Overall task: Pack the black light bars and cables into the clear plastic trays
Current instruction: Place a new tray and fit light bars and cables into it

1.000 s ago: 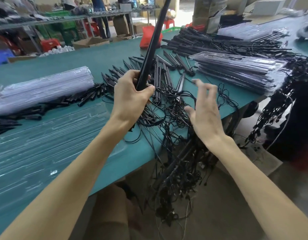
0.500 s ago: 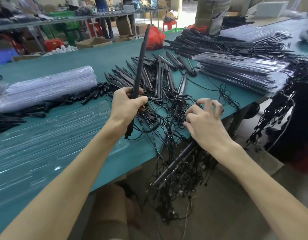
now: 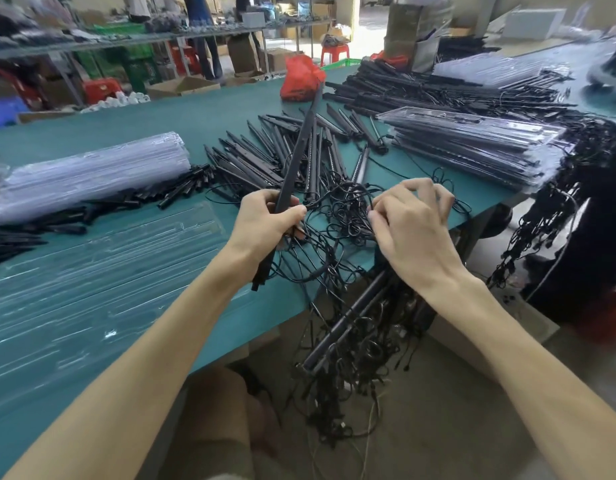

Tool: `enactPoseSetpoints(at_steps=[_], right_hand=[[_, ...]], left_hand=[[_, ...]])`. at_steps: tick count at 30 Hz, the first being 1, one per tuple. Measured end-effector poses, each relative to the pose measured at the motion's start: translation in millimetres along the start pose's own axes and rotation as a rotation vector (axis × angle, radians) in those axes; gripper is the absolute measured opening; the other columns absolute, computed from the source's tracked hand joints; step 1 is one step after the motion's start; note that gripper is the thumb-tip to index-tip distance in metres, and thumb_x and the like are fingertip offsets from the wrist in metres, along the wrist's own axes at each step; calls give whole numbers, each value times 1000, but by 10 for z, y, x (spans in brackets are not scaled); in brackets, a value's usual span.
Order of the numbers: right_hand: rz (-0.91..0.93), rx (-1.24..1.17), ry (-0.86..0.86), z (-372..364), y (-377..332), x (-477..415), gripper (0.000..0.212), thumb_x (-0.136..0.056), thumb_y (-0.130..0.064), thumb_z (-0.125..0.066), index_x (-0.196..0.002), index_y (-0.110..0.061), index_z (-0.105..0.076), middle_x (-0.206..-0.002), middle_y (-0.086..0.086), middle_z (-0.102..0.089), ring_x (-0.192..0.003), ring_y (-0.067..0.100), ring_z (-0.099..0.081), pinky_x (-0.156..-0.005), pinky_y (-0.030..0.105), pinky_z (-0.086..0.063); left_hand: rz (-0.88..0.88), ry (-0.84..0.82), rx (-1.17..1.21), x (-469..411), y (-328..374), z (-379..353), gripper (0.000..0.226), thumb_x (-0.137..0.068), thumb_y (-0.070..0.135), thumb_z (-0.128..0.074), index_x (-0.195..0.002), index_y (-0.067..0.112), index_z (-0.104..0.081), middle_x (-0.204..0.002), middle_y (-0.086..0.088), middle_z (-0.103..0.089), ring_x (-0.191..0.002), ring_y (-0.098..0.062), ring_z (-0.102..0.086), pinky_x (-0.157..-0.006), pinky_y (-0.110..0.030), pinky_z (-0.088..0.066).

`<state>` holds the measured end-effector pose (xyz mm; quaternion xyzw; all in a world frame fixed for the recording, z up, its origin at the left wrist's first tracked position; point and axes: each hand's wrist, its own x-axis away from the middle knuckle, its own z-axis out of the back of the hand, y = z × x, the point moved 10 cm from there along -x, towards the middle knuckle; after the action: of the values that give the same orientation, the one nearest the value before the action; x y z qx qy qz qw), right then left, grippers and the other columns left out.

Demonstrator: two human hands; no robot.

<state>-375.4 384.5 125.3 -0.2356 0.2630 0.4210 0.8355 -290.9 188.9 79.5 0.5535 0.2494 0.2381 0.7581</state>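
**Q:** What are the left fingers (image 3: 259,199) doing?

**A:** They are wrapping round a black light bar (image 3: 299,147), with the thumb closing over its near side. The left hand (image 3: 265,225) is gripping the bar close to its lower end. The bar is slanting up and away over the table, and its short lower end is sticking out below the hand, above the table's near edge.

**Q:** And the right fingers (image 3: 420,190)?

**A:** They are curling down into the cables (image 3: 334,220), and the thumb and forefinger tips are pinching a strand at the right side of the tangle. The right hand (image 3: 414,233) is sitting knuckles-up near the table's edge.

**Q:** Where are the other parts lying?

**A:** Loose bars (image 3: 261,157) are fanning out across the green table (image 3: 195,123) beyond both hands, and their leads are running into the same tangle. More bars and wiring (image 3: 348,320) are hanging over the near edge beneath the right wrist. Empty clear plastic trays (image 3: 109,271) are lying flat to the left of the left forearm, and a bundle of stacked trays (image 3: 91,174) is lying behind them. Filled trays (image 3: 472,143) are sitting in a pile beyond the right hand. A red bag (image 3: 299,79) is sitting behind the tip of the held bar.
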Motion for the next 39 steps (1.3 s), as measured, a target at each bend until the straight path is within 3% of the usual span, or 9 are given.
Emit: enactPoseSetpoints(at_steps=[5, 11, 16, 20, 25, 29, 32, 36, 39], right_hand=[[2, -118, 26, 155, -110, -226, 17, -98, -24, -63, -90, -10, -69, -88, -4, -62, -102, 20, -48, -88, 27, -17], [-71, -318, -39, 65, -204, -438, 19, -98, -25, -64, -92, -9, -71, -88, 4, -71, -94, 21, -60, -88, 32, -36], [-111, -451, -209, -200, -322, -573, 19, -95, -25, -67, -87, -11, -76, -81, 2, -73, -74, 13, -65, -72, 28, -51], [-114, -533, -276, -297, -324, -608, 15, -91, -24, -71, -85, -15, -80, -75, -1, -73, -67, 4, -63, -61, 13, -46], [-242, -777, -308, -426, -100, -540, 11, -89, -21, -74, -83, -15, -81, -87, 4, -77, -87, 18, -70, -70, 11, -49], [-247, -829, -276, -418, -32, -508, 10, -92, -17, -71, -95, -15, -80, -91, 0, -78, -92, 15, -71, -89, 27, -55], [-237, -724, -300, -422, 55, -454, 15, -93, -12, -68, -103, -16, -78, -98, -3, -76, -97, 10, -70, -96, 31, -53], [-143, -427, -386, -439, 79, -312, 24, -90, -3, -65, -102, -19, -78, -102, -5, -74, -98, 8, -66, -91, 14, -47], [-106, -181, -467, -484, 132, -205, 37, -88, 4, -56, -101, -23, -77, -107, -5, -74, -108, 16, -62, -101, 33, -45]], left_hand=[[1, -9, 63, 1, -12, -29, 19, -92, 9, -71, -107, -1, -65, -73, -6, -69, -46, -5, -60, -40, -16, -39], [19, -16, 185, -21, -74, 48, 21, -93, 13, -71, -108, 1, -64, -88, -11, -73, -76, -20, -76, -40, -17, -40], [48, -188, 179, 35, -83, -218, 34, -83, 24, -83, -101, 1, -66, -72, -1, -72, -55, -8, -59, -44, -17, -41], [43, -236, 232, 91, -57, -461, 36, -80, 25, -85, -101, 2, -67, -76, -6, -74, -47, -3, -56, -41, -17, -38], [93, -110, 288, 69, -87, -528, 25, -81, 28, -84, -93, 10, -71, -62, 7, -67, -56, -6, -63, -42, -21, -35], [78, -56, 220, 31, -85, -456, 27, -78, 21, -87, -95, 9, -69, -61, 4, -69, -55, -6, -64, -40, -18, -37], [121, -16, 226, 45, -179, -390, 36, -76, 20, -88, -100, 3, -67, -62, 5, -70, -61, -7, -69, -40, -17, -37], [155, 37, 232, 74, -270, -353, 46, -76, 19, -88, -108, -6, -66, -61, 7, -67, -57, -5, -66, -40, -18, -36], [159, 57, 256, 88, -273, -343, 45, -78, 18, -86, -109, -6, -65, -59, 5, -65, -51, -5, -61, -39, -18, -36]])
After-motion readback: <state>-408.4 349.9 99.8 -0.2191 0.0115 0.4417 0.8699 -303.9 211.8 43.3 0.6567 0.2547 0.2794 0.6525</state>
